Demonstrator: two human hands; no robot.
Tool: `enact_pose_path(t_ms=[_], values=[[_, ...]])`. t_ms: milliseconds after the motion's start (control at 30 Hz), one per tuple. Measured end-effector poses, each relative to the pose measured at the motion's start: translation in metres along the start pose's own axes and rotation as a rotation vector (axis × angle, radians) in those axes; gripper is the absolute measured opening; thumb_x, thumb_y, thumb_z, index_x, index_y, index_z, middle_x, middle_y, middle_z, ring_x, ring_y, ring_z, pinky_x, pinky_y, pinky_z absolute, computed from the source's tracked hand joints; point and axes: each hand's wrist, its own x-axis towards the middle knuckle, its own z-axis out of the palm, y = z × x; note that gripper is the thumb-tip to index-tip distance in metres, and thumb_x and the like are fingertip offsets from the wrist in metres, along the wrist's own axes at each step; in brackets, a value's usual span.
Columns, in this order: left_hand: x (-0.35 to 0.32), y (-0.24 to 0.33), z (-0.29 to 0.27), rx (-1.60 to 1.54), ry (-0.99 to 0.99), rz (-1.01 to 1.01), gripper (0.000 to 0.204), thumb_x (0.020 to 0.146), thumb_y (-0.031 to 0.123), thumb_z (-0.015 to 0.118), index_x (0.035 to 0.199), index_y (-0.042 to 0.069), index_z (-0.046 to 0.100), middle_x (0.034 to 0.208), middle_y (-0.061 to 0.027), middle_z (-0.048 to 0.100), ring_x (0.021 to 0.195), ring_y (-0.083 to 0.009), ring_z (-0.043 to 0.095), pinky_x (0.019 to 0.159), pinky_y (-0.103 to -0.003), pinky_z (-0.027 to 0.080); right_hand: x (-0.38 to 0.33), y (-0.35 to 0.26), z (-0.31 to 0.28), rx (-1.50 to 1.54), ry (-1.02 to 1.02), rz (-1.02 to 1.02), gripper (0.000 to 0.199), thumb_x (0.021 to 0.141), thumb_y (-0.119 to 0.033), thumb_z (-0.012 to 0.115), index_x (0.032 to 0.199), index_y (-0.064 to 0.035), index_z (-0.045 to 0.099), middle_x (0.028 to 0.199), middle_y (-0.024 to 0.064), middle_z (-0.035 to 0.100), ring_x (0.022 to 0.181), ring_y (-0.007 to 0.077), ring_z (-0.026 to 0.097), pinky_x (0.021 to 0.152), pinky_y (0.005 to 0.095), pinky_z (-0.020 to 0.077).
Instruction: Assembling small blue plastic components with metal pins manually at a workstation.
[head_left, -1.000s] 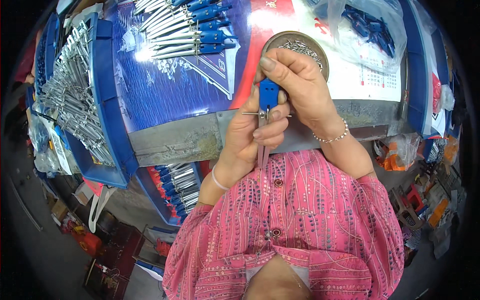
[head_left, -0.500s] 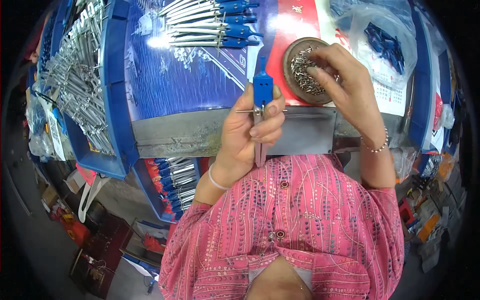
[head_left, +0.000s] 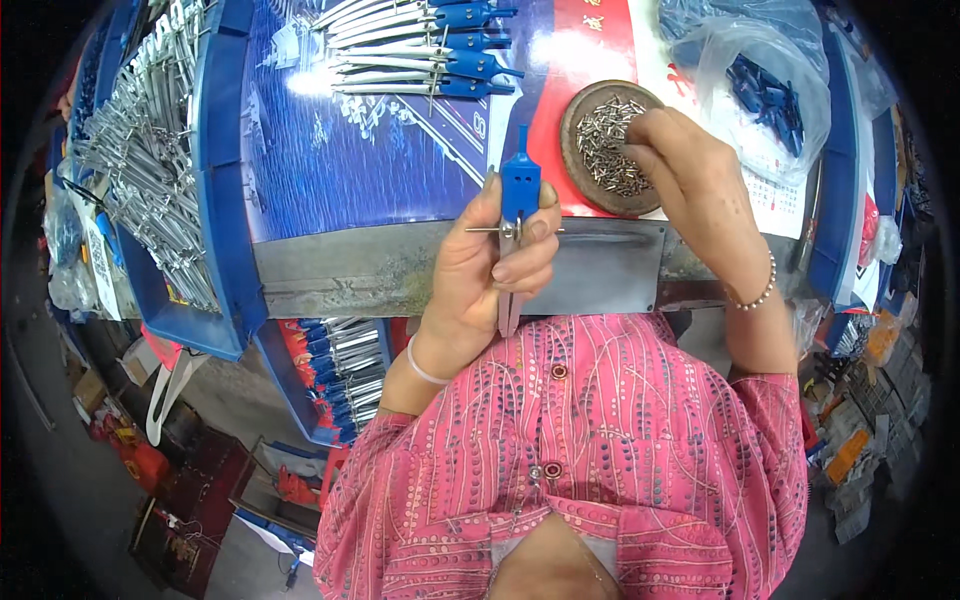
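Note:
My left hand (head_left: 487,250) holds a drawing compass (head_left: 521,188) upright by its blue plastic head. Its metal legs point down toward my shirt, and a thin cross rod sticks out on both sides between my fingers. At the right, my right hand (head_left: 695,185) is over the edge of a round brown bowl (head_left: 572,165). The bowl is filled with small metal pins (head_left: 607,140). Thumb and forefinger are pinched together above them; whatever they hold is too small or hidden to make out.
Several compasses with blue heads (head_left: 466,64) lie in a stack at the back. A blue bin (head_left: 228,180) of metal compass legs (head_left: 150,150) stands left. A plastic bag of blue parts (head_left: 768,100) lies right. Below the bench edge, another bin holds compasses (head_left: 350,375).
My right hand's fingers have drawn together and lifted a little toward the bowl's right side. The left hand keeps the compass, with a slight shift left across the view.

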Motion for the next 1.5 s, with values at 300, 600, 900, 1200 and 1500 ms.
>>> enact_pose_path(t_ms=[300, 600, 900, 1200, 1500], values=[[0.007, -0.009, 0.001, 0.146, 0.096, -0.024, 0.037, 0.087, 0.034, 0.047, 0.101, -0.001, 0.049, 0.077, -0.0083, 0.053, 0.042, -0.0069, 0.037, 0.039, -0.02, 0.029, -0.009, -0.031, -0.002, 0.382, 0.16, -0.017, 0.014, 0.071, 0.003, 0.06, 0.083, 0.0003, 0.054, 0.085, 0.0102, 0.056, 0.068, 0.0161, 0.056, 0.059, 0.0238, 0.0451], [0.003, -0.018, 0.012, 0.39, 0.244, 0.109, 0.032, 0.086, 0.035, 0.05, 0.094, 0.004, 0.049, 0.074, -0.0059, 0.055, 0.041, -0.0084, 0.04, 0.038, -0.019, 0.028, -0.007, -0.049, 0.014, 0.522, 0.229, -0.113, 0.02, 0.062, 0.004, 0.061, 0.078, 0.0003, 0.049, 0.084, 0.0136, 0.049, 0.075, 0.0295, 0.052, 0.065, 0.0338, 0.0436], [0.002, -0.023, 0.01, 0.593, 0.212, 0.238, 0.025, 0.084, 0.026, 0.057, 0.093, 0.004, 0.048, 0.075, -0.0066, 0.054, 0.049, -0.0082, 0.044, 0.039, -0.018, 0.032, -0.006, -0.047, 0.0, 0.598, 0.002, -0.057, 0.017, 0.072, 0.002, 0.061, 0.08, 0.0008, 0.046, 0.089, 0.0111, 0.05, 0.07, 0.0137, 0.052, 0.057, 0.0231, 0.045], [-0.001, -0.027, 0.004, 0.507, 0.173, 0.075, 0.029, 0.086, 0.027, 0.053, 0.1, 0.002, 0.049, 0.081, -0.0082, 0.054, 0.05, -0.0068, 0.043, 0.04, -0.018, 0.031, -0.015, -0.027, 0.018, 1.409, -0.245, 0.281, 0.027, 0.079, -0.006, 0.057, 0.103, 0.0022, 0.047, 0.098, 0.0102, 0.051, 0.077, 0.0109, 0.051, 0.063, 0.022, 0.0454], [-0.001, -0.005, -0.002, 0.117, 0.104, -0.036, 0.04, 0.089, 0.037, 0.042, 0.104, -0.001, 0.047, 0.076, -0.0064, 0.049, 0.041, -0.0058, 0.034, 0.039, -0.019, 0.028, 0.005, 0.005, 0.008, -0.176, -0.005, -0.012, 0.014, 0.073, -0.007, 0.057, 0.084, -0.0011, 0.052, 0.08, 0.0133, 0.051, 0.075, 0.0328, 0.052, 0.067, 0.0382, 0.0409]])
